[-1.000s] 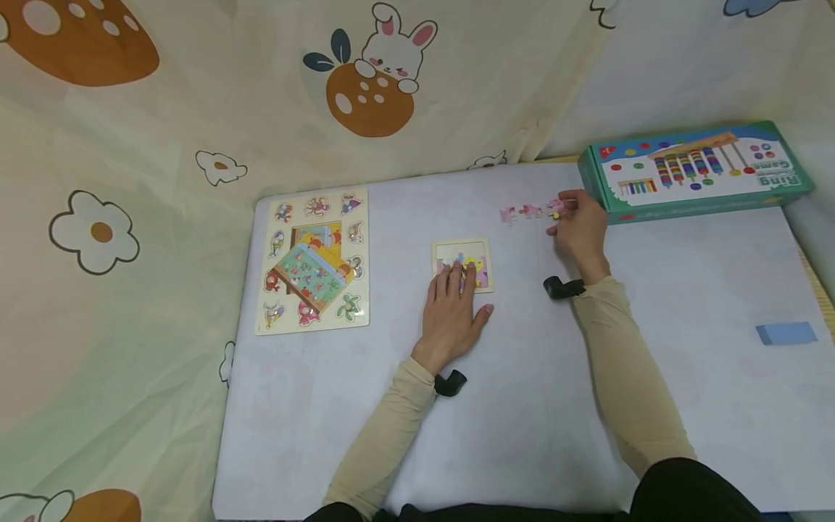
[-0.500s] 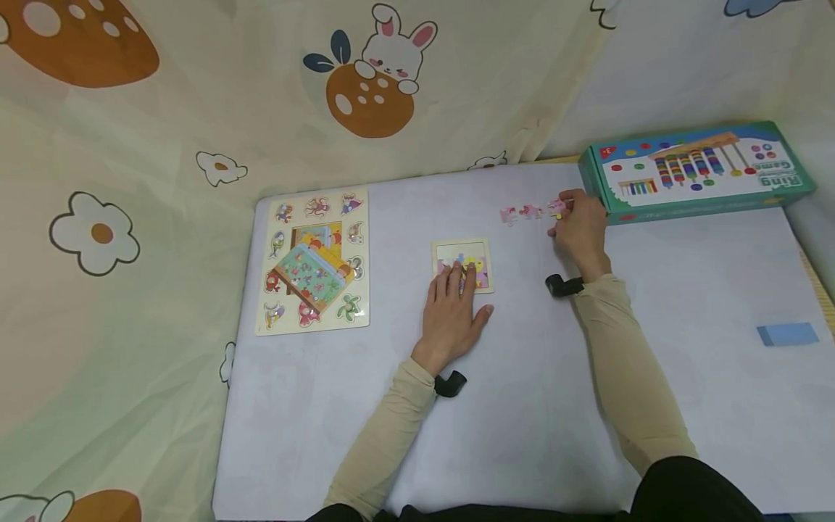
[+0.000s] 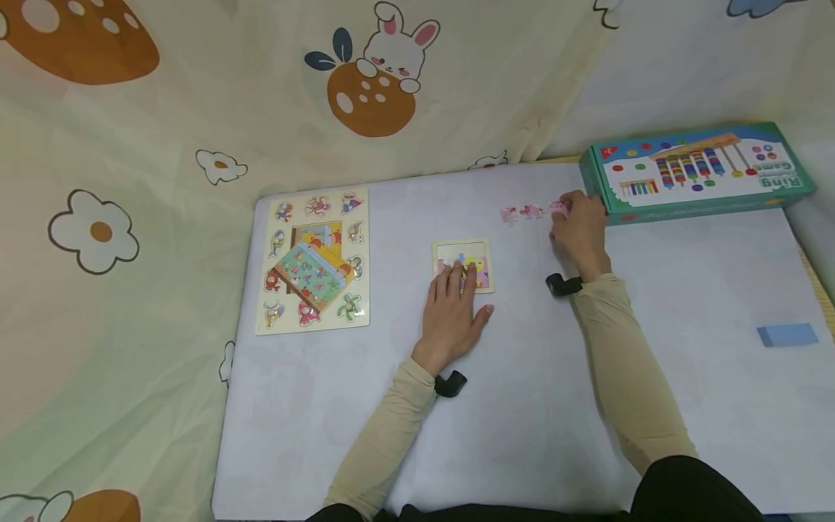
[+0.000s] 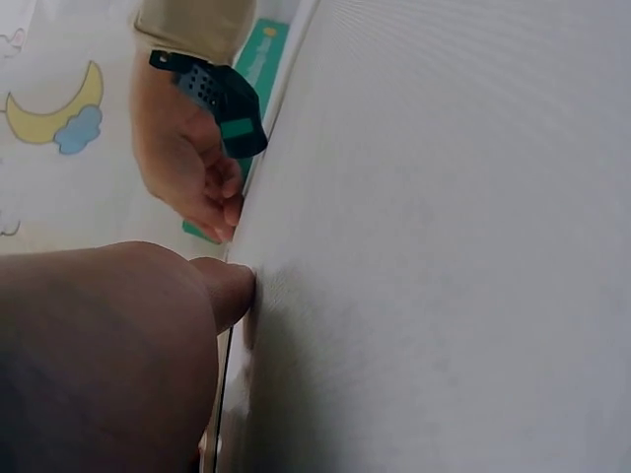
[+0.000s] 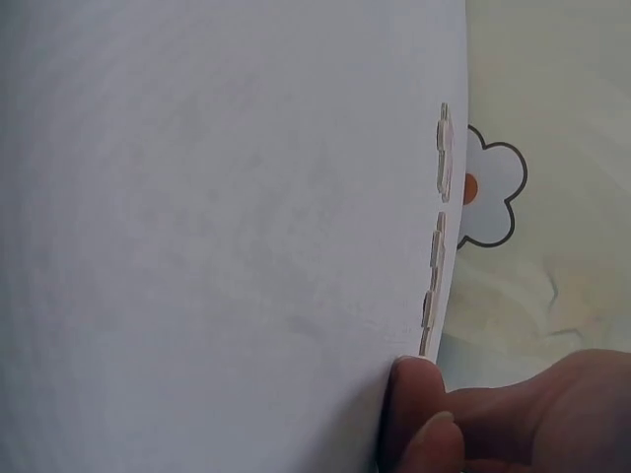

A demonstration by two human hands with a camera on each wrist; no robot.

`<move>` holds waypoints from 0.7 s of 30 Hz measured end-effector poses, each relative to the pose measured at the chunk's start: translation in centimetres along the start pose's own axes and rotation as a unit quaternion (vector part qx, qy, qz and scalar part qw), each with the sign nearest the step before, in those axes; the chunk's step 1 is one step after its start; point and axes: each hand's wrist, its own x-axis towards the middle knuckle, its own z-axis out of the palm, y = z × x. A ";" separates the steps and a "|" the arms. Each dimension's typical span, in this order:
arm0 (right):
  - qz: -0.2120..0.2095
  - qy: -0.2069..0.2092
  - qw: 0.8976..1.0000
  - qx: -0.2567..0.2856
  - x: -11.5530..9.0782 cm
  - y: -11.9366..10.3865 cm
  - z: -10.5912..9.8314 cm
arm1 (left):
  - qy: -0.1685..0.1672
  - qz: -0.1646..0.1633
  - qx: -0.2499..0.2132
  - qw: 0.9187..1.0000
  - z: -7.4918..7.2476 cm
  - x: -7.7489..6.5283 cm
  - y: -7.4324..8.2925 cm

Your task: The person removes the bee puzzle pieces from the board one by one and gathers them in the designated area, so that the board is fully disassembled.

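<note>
My left hand point(image 3: 450, 315) lies with straight fingers across the lower part of a small framed jigsaw puzzle point(image 3: 462, 245). Colourful pieces show in its lower half, partly under the fingers; the strip along its top is pale. Farther back on the right, my right hand point(image 3: 579, 225) has its fingers and thumb curled at a pink puzzle piece point(image 3: 558, 208), which they partly cover. To the left of it, two more pink puzzle pieces, one in the middle point(image 3: 531, 212) and one at the end point(image 3: 509, 214), lie in a row. The right wrist view shows these pieces edge-on beyond the fingertips.
A green toy box point(image 3: 701, 174) stands at the back right, close beside my right hand. On the left lies a large animal puzzle board point(image 3: 313, 261) with smaller picture boards stacked on it. A blue block point(image 3: 787, 334) sits near the right edge of the white table point(image 3: 522, 420).
The pink piece at my right fingertips has turned or shifted slightly; its yellow part no longer shows. My right hand has barely moved, and the left hand stays still.
</note>
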 end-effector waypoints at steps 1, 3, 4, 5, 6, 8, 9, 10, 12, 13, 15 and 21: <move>0.001 0.001 1.000 -0.002 0.0 0.0 0.0 | 0.001 0.000 -0.002 1.000 0.0 0.0 0.0; 0.003 0.001 1.000 -0.004 0.1 0.0 0.0 | 0.003 0.000 -0.005 1.000 0.1 0.0 0.0; 0.004 0.000 1.000 -0.004 0.1 0.0 0.0 | 0.004 -0.001 -0.006 1.000 0.1 0.0 0.0; 0.006 -0.001 1.000 -0.006 0.1 -0.1 0.0 | 0.006 0.000 -0.008 1.000 0.2 0.0 0.0; 0.007 -0.001 1.000 -0.006 0.0 -0.1 0.0 | 0.007 0.001 -0.009 1.000 0.3 0.0 0.0; 0.006 0.003 1.000 -0.007 -0.1 -0.2 0.0 | 0.006 0.003 -0.010 1.000 0.4 -0.2 0.0; 0.003 0.010 1.000 -0.005 -0.2 -0.3 0.1 | 0.006 0.004 -0.011 1.000 0.4 -0.2 0.0; -0.004 0.019 1.000 0.001 -0.4 -0.4 0.1 | 0.006 0.006 -0.010 1.000 0.4 -0.3 0.0; -0.026 0.041 0.999 0.013 -0.6 -0.8 0.2 | 0.009 0.007 -0.012 1.000 0.4 -0.4 0.0; -0.039 0.051 0.998 0.019 -0.8 -1.0 0.4 | 0.012 0.008 -0.015 1.000 0.4 -0.5 0.1; -0.067 0.065 0.995 0.034 -1.0 -1.7 0.9 | 0.023 0.007 -0.020 0.999 0.5 -0.5 0.1; -0.127 0.029 0.990 0.056 -1.9 -4.1 3.2 | 0.064 0.001 -0.028 0.998 1.0 -0.6 0.4</move>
